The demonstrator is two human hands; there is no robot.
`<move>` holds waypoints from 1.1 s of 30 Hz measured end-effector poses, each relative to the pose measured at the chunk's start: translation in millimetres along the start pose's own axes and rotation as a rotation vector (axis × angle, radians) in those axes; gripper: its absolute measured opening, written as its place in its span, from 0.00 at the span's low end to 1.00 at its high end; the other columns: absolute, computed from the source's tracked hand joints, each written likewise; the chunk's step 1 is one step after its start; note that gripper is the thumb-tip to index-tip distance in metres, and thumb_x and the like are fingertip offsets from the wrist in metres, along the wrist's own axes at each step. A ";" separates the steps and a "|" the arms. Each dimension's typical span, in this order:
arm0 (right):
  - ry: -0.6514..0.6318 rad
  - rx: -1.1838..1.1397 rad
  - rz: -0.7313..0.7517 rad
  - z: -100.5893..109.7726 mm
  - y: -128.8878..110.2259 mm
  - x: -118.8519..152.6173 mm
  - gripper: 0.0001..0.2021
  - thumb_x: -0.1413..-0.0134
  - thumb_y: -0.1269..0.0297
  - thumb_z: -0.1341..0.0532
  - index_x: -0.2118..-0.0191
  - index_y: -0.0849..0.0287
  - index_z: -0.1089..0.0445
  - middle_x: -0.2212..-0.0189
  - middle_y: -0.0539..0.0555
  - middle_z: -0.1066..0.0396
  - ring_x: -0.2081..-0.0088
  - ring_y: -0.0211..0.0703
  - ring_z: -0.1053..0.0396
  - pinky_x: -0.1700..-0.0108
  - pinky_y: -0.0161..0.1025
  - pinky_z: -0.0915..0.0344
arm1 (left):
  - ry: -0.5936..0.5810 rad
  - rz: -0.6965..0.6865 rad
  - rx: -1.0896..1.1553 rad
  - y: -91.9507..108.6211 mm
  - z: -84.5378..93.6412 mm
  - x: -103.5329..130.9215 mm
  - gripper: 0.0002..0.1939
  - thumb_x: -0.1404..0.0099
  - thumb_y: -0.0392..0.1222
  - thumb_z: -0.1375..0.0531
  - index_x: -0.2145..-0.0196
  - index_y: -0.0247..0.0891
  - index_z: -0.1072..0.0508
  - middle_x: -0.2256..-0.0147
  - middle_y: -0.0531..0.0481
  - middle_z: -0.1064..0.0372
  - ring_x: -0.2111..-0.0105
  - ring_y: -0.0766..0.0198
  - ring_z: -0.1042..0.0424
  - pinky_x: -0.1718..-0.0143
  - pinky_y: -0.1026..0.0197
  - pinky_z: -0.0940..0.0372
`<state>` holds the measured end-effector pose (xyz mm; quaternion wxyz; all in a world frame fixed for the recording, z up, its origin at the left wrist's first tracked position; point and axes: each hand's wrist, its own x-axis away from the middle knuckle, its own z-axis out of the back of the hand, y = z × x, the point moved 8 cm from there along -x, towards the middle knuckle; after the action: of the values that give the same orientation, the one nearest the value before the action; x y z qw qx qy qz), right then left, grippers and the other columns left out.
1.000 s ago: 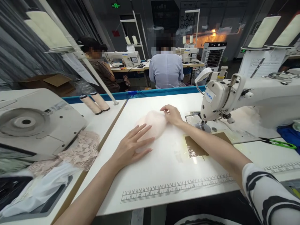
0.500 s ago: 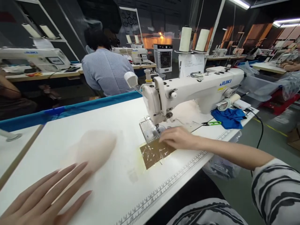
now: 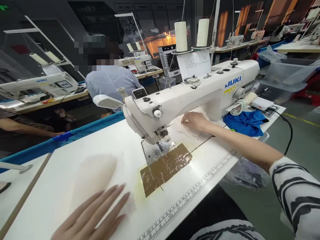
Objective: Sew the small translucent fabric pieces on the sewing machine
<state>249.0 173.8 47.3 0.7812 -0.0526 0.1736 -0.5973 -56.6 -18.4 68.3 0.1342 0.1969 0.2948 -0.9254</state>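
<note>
My left hand [image 3: 97, 213] lies flat with fingers stretched, at the lower edge of a thin pale fabric piece [image 3: 100, 168] on the white sewing table [image 3: 75, 146]. Under the arm of the JUKI sewing machine [image 3: 175, 96], my right hand [image 3: 197, 121] has its fingers bent and closed on a pale fabric piece [image 3: 186, 130]; its fingertips are partly hidden. Brown tape [image 3: 166, 170] under clear film covers the table in front of the needle plate [image 3: 152, 151].
A blue cloth [image 3: 246, 123], a cord coil [image 3: 238, 107] and a white box [image 3: 260, 103] sit at the table's right end. Thread cones [image 3: 180, 36] stand behind the machine. A blue fabric trough [image 3: 100, 121] runs along the far edge. A person in a striped shirt [image 3: 112, 81] sits beyond.
My right hand has moved from beside the needle area back under the machine arm, onto the pale fabric. My left hand has shifted right in view, still flat. The camera view has also shifted.
</note>
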 end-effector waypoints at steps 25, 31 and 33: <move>0.050 -0.142 0.040 37.2 21.1 23.1 0.07 0.49 0.72 0.43 0.71 0.61 0.27 0.73 0.54 0.29 0.69 0.42 0.35 0.70 0.35 0.49 | -0.342 0.601 0.257 -2.9 -184.8 -202.9 0.25 0.31 0.47 0.52 0.42 0.29 0.40 0.41 0.35 0.42 0.43 0.47 0.39 0.43 0.45 0.45; -0.800 -0.674 0.456 14.6 -56.6 83.3 0.16 0.47 0.56 0.37 0.79 0.61 0.35 0.84 0.43 0.43 0.80 0.29 0.50 0.78 0.32 0.54 | -0.340 0.582 0.360 -3.9 -181.9 -202.7 0.26 0.36 0.43 0.46 0.42 0.33 0.40 0.39 0.38 0.46 0.41 0.46 0.43 0.40 0.41 0.53; -0.846 -0.782 0.463 11.5 -72.4 98.3 0.19 0.47 0.54 0.38 0.81 0.61 0.37 0.85 0.43 0.44 0.81 0.28 0.51 0.80 0.31 0.55 | -0.318 0.596 0.410 -4.2 -173.8 -199.7 0.24 0.35 0.40 0.48 0.42 0.33 0.40 0.39 0.39 0.45 0.39 0.48 0.45 0.38 0.42 0.57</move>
<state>208.8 58.4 58.6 0.8145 -0.5283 0.0618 -0.2317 168.5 115.4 28.9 0.3989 0.1511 0.0091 -0.9044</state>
